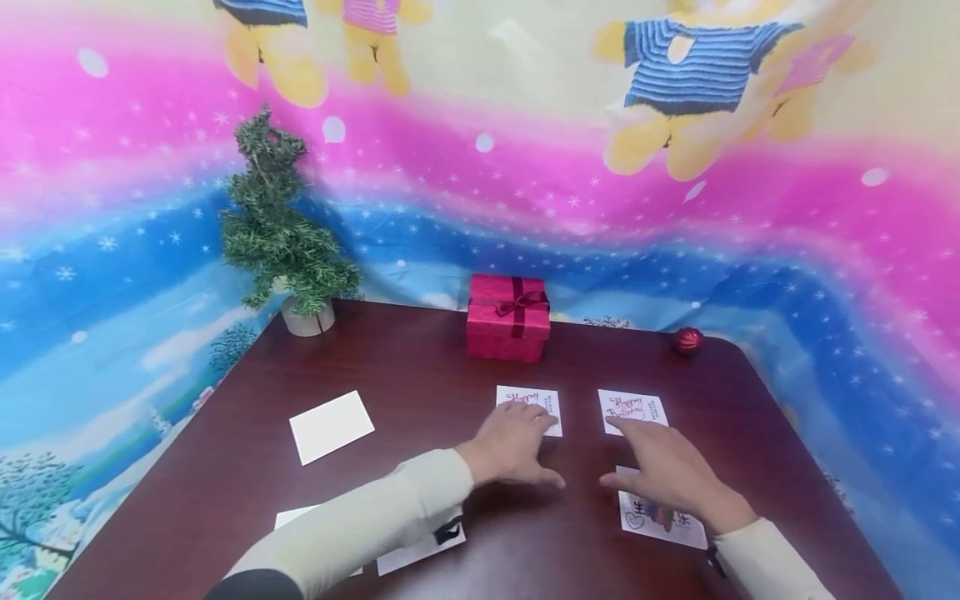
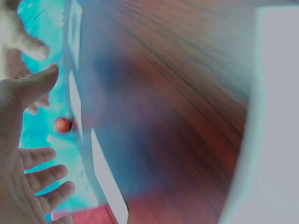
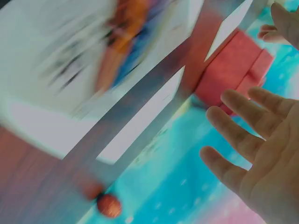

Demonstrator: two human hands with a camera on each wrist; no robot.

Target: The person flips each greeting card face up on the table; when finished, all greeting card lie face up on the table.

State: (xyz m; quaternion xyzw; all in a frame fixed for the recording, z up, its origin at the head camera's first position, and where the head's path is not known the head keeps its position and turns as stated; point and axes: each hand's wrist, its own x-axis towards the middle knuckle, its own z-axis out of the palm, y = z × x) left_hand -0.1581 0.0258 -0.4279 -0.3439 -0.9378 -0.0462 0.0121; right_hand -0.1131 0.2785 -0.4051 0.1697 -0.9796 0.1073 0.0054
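My left hand [image 1: 510, 443] hovers over the middle of the table with its fingers spread, holding nothing. Just beyond its fingertips lies a white card with red lettering [image 1: 551, 398]. My right hand [image 1: 671, 462], also spread and without anything in it, is raised above two cards. One is a card with red lettering [image 1: 637, 406] at its fingertips; the other, a card with black writing and a coloured drawing [image 1: 675, 527], is partly hidden beneath the hand. In the left wrist view, the left hand's fingers [image 2: 49, 179] stand apart. The right wrist view shows the right hand's fingers [image 3: 233, 133] apart too.
A blank white card [image 1: 332, 427] lies at the left, and more white cards [image 1: 420, 553] are partly under the left sleeve. Along the back stand a small green tree [image 1: 281, 225], a red gift box [image 1: 507, 321] with a bow and a red ball ornament [image 1: 687, 341].
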